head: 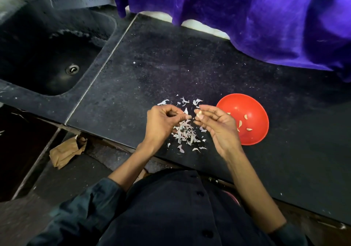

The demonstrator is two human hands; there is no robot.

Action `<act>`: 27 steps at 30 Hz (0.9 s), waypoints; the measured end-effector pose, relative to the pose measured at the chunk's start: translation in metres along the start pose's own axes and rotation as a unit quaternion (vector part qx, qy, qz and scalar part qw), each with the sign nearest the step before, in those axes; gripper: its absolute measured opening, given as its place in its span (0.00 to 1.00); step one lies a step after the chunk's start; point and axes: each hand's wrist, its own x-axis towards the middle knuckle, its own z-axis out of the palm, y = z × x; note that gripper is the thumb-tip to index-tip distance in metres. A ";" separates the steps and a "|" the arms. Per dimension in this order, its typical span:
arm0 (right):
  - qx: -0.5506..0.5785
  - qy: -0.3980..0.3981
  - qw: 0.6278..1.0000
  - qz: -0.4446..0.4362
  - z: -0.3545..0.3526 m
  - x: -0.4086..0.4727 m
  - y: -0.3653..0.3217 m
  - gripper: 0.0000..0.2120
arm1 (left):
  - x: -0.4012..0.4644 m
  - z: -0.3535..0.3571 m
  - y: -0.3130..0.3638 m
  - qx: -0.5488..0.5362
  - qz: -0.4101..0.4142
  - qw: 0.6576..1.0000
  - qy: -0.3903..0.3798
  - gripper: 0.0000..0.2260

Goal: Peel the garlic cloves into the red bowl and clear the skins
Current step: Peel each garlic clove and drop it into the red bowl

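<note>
Two hands w/ garlic over black counter. Far left: dark sink, crumpled brown paper on floor below. Left hand fingers curled, whether pinching a skin can't tell. Skins pile on counter between hands. Right hand fingertips pinch garlic clove. Red bowl just right of it, several peeled cloves inside.

One red bowl, about six peeled cloves inside, two hands, one paper bag.
</note>
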 end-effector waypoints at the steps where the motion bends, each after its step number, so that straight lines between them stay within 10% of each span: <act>1: -0.010 0.001 1.000 -0.001 -0.001 0.000 0.001 0.13 | 0.001 0.000 -0.001 0.016 0.004 1.000 0.004 0.09; 27: -0.122 -0.069 0.990 0.007 -0.005 0.001 -0.010 0.10 | 0.009 -0.007 0.013 -0.080 0.048 0.981 -0.168 0.03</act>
